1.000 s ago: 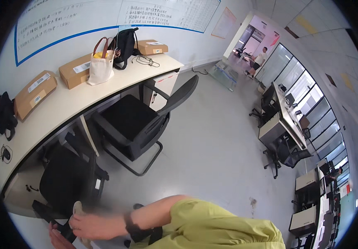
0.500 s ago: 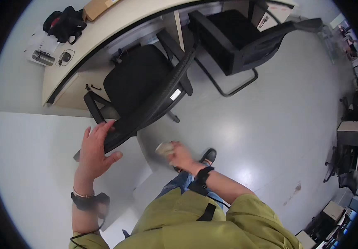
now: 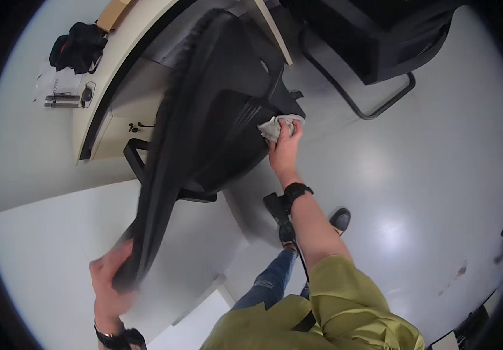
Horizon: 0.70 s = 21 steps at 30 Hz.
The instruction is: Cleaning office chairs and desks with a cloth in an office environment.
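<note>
A black office chair (image 3: 219, 125) fills the middle left, tipped so that the rear of its backrest faces me. My left hand (image 3: 110, 286) grips the near end of the backrest, its fingers partly hidden behind the edge and blurred. In my right hand (image 3: 285, 151) is a crumpled light-grey cloth (image 3: 271, 129), pressed against the chair's rear side near its right edge. The seat is hidden behind the backrest. One armrest (image 3: 136, 156) shows to the left of it.
A curved desk (image 3: 132, 49) runs along the upper left, holding a black bag (image 3: 78, 49), a flask (image 3: 62, 101) and a cardboard box (image 3: 111, 14). A second black chair (image 3: 374, 41) stands at the upper right. My feet are on the grey floor (image 3: 391, 169), beside a white panel (image 3: 41, 245).
The chair has tilted and swung nearer to me. My left hand has closed on its backrest and come lower. My right hand has carried the cloth up onto the chair's rear side.
</note>
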### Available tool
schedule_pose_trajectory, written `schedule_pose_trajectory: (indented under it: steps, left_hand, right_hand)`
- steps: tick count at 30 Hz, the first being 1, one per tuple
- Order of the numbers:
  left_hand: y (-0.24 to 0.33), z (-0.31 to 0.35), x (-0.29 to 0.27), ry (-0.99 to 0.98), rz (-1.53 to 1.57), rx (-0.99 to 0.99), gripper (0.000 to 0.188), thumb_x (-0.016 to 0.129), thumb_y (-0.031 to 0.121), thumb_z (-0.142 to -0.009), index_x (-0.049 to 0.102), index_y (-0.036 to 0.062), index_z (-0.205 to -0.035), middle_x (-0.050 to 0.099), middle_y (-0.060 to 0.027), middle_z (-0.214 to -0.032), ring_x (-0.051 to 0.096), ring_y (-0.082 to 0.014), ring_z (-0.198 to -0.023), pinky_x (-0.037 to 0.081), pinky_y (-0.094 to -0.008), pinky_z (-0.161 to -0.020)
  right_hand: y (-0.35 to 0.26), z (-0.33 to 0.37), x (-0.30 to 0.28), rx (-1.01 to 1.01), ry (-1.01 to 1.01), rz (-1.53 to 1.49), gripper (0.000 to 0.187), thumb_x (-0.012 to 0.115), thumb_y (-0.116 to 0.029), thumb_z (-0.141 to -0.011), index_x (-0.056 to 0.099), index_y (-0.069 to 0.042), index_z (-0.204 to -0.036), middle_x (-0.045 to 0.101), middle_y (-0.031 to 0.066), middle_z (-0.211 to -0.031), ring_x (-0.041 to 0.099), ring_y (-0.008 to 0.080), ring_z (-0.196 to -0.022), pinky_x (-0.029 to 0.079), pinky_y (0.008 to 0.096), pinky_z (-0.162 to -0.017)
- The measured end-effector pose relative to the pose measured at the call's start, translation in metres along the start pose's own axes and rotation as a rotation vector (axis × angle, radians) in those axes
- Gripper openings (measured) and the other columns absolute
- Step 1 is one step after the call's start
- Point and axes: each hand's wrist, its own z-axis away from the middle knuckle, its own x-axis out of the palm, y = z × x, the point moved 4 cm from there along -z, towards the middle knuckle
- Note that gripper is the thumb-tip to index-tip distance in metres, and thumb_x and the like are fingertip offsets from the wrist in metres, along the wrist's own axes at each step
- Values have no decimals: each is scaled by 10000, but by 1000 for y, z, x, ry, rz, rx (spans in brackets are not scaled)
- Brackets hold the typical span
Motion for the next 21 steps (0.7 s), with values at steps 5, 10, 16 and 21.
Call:
schedule_pose_trajectory:
  steps: [5,10,16,21]
  left_hand:
    - [-20,13,4,-91,67,-192,693,630,601,-701,546,14,-1059,493,-107,-974,420,-264,-958,372,-383,-811]
    - [-21,6,-1,-135,62,-197,870,576,709,-688,536,5,-1197,516,-151,-1168,418,-258,-988,351,-380,-875]
    - [-23,9,-2,-77,63,-130,875,572,714,-682,546,-5,-1181,540,-147,-1115,420,-259,-1001,351,-394,-877]
    - [-20,7,1,-77,88,-154,840,583,694,-683,559,-4,-1150,543,-130,-1076,422,-258,-993,356,-401,-864]
  right_hand:
    - [71,77,31,151,-119,171,521,562,24,-757,428,-55,-1254,315,253,-1301,385,399,-1199,402,388,-952]
    - [65,143,32,68,-475,599,458,558,-15,-762,455,6,-1208,477,254,-1138,471,365,-1080,418,368,-903]
    - [-50,-13,-23,-274,137,316,479,537,4,-772,445,-57,-1238,440,202,-1199,469,396,-1073,396,433,-929]
    - [-38,-39,-8,-286,108,614,494,561,-22,-778,447,-98,-1253,422,157,-1282,459,364,-1128,392,415,-965]
